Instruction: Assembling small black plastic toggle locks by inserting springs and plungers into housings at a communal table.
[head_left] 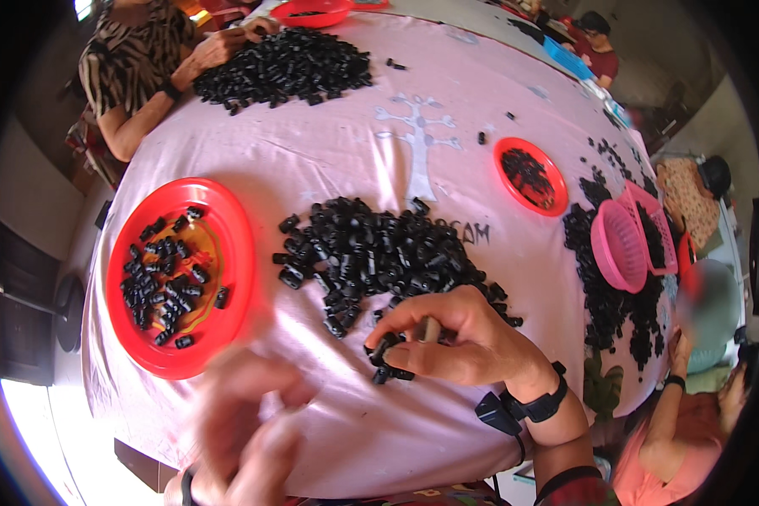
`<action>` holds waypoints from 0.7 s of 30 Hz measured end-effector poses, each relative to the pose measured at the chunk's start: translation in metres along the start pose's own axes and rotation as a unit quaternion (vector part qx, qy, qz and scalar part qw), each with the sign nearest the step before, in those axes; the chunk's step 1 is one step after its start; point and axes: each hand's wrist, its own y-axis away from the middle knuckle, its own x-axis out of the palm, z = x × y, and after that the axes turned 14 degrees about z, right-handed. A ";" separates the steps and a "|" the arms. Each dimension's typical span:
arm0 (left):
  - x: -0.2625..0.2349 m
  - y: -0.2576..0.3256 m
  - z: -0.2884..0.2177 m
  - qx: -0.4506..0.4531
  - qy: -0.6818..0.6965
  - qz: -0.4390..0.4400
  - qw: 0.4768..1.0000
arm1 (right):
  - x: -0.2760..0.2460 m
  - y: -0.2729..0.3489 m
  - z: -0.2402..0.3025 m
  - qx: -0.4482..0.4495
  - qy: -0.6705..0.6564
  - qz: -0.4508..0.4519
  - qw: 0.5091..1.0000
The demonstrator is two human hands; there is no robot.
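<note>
My right hand (460,341) curls round several small black cylindrical plastic pieces (390,354), its thumb and fingers pressed on them at the near edge of a pile. A short greyish piece (430,331) also shows between its fingers. Just beyond lies that pile of black pieces (379,253). My left hand (249,422) is smeared by motion over the cloth, near the red plate's closest edge, so what its fingers hold cannot be made out. On the left the round red plate (238,287) carries many loose black pieces (177,295).
A pink cloth (329,160) covers the table. Another person's hands (219,51) work at a larger black heap (287,67) at the far left. Right of centre stands a smaller red plate (502,169); pink baskets (607,244) rest on black pieces. Another person (675,422) sits at right.
</note>
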 end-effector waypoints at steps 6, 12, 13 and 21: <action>0.015 -0.023 0.039 -0.225 0.339 0.066 0.911 | 0.004 -0.003 -0.006 -0.024 0.020 -0.025 0.999; 0.009 -0.014 0.065 -0.262 0.464 0.067 0.844 | 0.011 -0.011 -0.017 -0.019 0.032 0.002 0.999; 0.009 -0.014 0.066 -0.254 0.472 0.062 0.842 | 0.012 -0.012 -0.015 -0.018 0.051 -0.013 0.998; 0.010 -0.009 0.076 -0.226 0.476 0.041 0.849 | 0.015 -0.013 -0.016 -0.013 0.059 -0.034 0.998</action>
